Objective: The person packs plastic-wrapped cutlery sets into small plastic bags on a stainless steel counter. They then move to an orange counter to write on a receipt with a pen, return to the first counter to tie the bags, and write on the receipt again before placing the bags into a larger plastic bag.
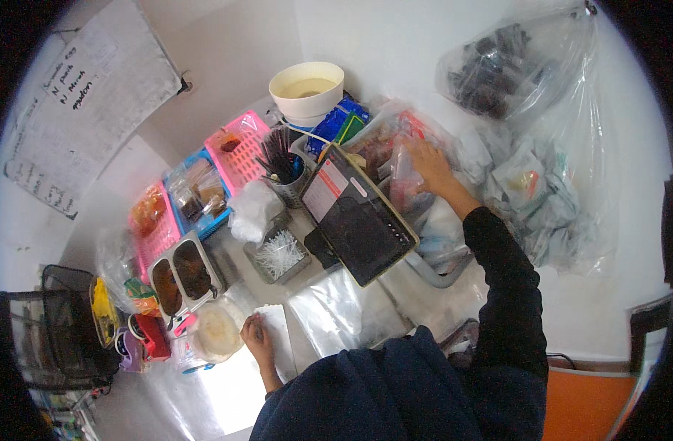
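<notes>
My left hand [257, 337] rests with curled fingers at the edge of a white paper sheet or sleeve [281, 336] on the metal counter; whether it grips the paper is unclear. Stretched far forward, my right hand [429, 165] is among clear plastic bags [402, 179] that hold red items. These bags sit in a grey plastic basket [444, 278]. Its fingers touch the plastic, but the fingertips are partly lost in it. Between the two arms a tablet [358, 215] stands tilted on a stand, its screen lit.
Left of the tablet are a container of white sticks [280, 254], a cup of black straws [286, 184] and metal pans of dark sauce [190, 270]. Pink [242, 149] and blue [218, 184] baskets stand behind. Bulging plastic bags [540, 187] hang at right. A red tape dispenser [155, 339] is at left.
</notes>
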### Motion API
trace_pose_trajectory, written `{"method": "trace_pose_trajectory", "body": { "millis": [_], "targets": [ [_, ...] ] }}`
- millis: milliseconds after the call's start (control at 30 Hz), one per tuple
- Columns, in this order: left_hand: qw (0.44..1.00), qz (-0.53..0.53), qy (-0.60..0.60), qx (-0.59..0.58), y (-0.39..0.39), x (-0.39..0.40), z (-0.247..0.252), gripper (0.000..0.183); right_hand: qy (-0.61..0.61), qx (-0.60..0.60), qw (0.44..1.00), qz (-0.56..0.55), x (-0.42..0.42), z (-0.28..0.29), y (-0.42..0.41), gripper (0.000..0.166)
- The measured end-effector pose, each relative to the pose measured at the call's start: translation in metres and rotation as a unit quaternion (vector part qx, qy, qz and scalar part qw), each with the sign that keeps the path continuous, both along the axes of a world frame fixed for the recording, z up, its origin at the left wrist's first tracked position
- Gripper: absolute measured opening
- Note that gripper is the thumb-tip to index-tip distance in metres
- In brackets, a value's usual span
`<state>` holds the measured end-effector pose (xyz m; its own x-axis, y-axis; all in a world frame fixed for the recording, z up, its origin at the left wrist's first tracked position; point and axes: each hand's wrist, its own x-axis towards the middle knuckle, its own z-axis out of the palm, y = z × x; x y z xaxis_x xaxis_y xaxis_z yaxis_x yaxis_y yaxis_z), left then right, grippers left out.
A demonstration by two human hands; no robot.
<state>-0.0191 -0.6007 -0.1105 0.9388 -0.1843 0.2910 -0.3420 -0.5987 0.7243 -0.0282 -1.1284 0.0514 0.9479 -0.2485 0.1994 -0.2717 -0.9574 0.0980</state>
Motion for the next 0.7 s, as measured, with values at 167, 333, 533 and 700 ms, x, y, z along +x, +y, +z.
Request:
{"method": "trace_pose_trajectory", "body": {
  "millis": [167,333,533,700],
  "targets": [
    [1.0,-0.01,-0.018,0.015,-0.005,-0.004,0.005,0.022,-0.011,-0.119,0.992,-0.029,-0.021,-0.027,-0.031,0.11],
    [0.998,-0.006,0.005,0.055,-0.002,-0.003,0.014,0.025,-0.173,0.1,0.98,0.014,-0.02,-0.002,0.003,0.114],
    [0.998,-0.001,0.003,0.057,0.004,0.002,0.01,0.026,-0.105,0.115,0.972,-0.178,0.009,-0.012,0.042,0.12],
    [0.999,-0.002,0.009,0.053,0.005,0.0,0.011,0.028,-0.158,0.225,0.958,-0.082,-0.011,-0.046,-0.009,0.108]
  ]
}}
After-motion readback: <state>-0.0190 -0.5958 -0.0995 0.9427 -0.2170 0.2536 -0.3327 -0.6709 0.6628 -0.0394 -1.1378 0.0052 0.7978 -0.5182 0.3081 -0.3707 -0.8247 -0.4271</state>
